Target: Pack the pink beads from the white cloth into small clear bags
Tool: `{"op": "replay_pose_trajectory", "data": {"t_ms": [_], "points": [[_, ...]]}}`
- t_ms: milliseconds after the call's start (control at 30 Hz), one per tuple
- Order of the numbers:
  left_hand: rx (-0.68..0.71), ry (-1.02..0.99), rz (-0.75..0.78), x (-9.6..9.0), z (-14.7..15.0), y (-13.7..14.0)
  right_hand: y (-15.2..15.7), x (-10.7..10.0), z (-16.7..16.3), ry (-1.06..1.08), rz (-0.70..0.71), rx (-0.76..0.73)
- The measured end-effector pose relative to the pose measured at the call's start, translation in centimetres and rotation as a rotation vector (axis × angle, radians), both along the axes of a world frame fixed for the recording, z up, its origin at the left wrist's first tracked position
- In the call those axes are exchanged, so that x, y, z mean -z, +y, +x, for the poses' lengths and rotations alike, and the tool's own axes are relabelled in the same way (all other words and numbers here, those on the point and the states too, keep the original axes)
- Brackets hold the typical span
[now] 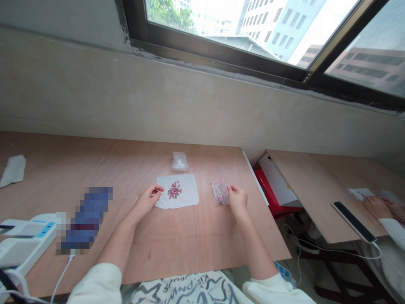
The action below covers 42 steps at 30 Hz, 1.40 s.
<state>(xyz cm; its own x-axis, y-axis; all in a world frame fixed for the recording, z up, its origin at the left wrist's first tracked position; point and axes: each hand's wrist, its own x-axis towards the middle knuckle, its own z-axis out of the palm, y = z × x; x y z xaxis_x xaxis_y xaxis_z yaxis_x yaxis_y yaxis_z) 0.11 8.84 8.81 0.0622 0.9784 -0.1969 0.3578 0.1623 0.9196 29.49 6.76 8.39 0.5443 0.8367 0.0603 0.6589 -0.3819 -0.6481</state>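
My left hand [151,195] is at the left edge of a white tissue sheet [190,195], its thumb and fingertips drawn together. Whatever they hold, if anything, is too small to make out. On the sheet lies a small heap of pink and dark beads [174,190], just right of those fingertips. My right hand [239,199] pinches the right edge of a small clear plastic bag [220,192] with some pink pieces inside. Behind the sheet rests another clear bag [179,161] with whitish contents.
At left are a pixelated blue phone-like shape [88,217], a white power strip [38,236] and a crumpled tissue [13,169]. Beyond a gap with a red container [268,196], a second table [319,190] bears a phone [353,221] and another person's hands [378,207].
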Motion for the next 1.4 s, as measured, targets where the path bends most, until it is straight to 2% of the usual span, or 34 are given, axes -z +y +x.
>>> {"op": "replay_pose_trajectory", "data": {"t_ms": [133, 200, 333, 433, 600, 767, 833, 933, 967, 1033, 1100, 1167, 1267, 1400], "points": [[0.042, -0.003, 0.031, -0.3, 0.2, -0.2, -0.5, -2.0, -1.4, 0.109, 0.178, 0.030], [0.069, -0.038, 0.049, -1.1, 0.7, -0.4, -0.7, -3.0, -3.3, 0.246, 0.240, -0.057], [0.173, -0.131, 0.056, -3.4, 2.1, -0.9, -0.4, -3.6, -7.6, 0.602, 0.139, -0.411], [0.254, -0.154, 0.025, -4.6, 2.2, -1.1, 0.0, -3.0, -9.9, 0.762, 0.070, -0.559], [0.329, -0.172, -0.019, -5.4, 0.8, -1.3, 0.6, -2.4, -11.2, 0.804, 0.041, -0.557], [0.353, -0.155, 0.007, -5.8, 0.4, -1.3, 1.1, -1.8, -11.6, 0.821, 0.005, -0.573], [0.350, -0.154, 0.018, -5.7, 0.7, -1.3, 1.1, -1.5, -11.8, 0.711, 0.057, -0.521], [0.335, -0.161, -0.009, -5.4, 1.0, -1.5, 0.4, -1.6, -12.2, 0.424, 0.189, -0.337], [0.334, -0.165, -0.026, -5.3, 1.1, -1.6, 0.1, -1.8, -12.4, 0.375, 0.202, -0.324], [0.343, -0.173, -0.054, -5.2, 1.3, -1.8, -0.7, -2.2, -12.9, 0.418, 0.154, -0.440], [0.364, -0.173, -0.060, -5.1, 1.4, -2.0, -1.4, -2.7, -13.5, 0.558, 0.072, -0.605], [0.385, -0.157, -0.057, -5.2, 1.3, -2.1, -1.8, -3.1, -13.9, 0.682, 0.024, -0.701], [0.433, -0.145, -0.059, -5.3, 1.1, -2.1, -1.9, -3.4, -14.3, 0.766, -0.010, -0.760], [0.495, -0.184, -0.104, -5.3, 0.9, -2.0, -1.4, -3.9, -14.2, 0.888, -0.089, -0.764]]}}
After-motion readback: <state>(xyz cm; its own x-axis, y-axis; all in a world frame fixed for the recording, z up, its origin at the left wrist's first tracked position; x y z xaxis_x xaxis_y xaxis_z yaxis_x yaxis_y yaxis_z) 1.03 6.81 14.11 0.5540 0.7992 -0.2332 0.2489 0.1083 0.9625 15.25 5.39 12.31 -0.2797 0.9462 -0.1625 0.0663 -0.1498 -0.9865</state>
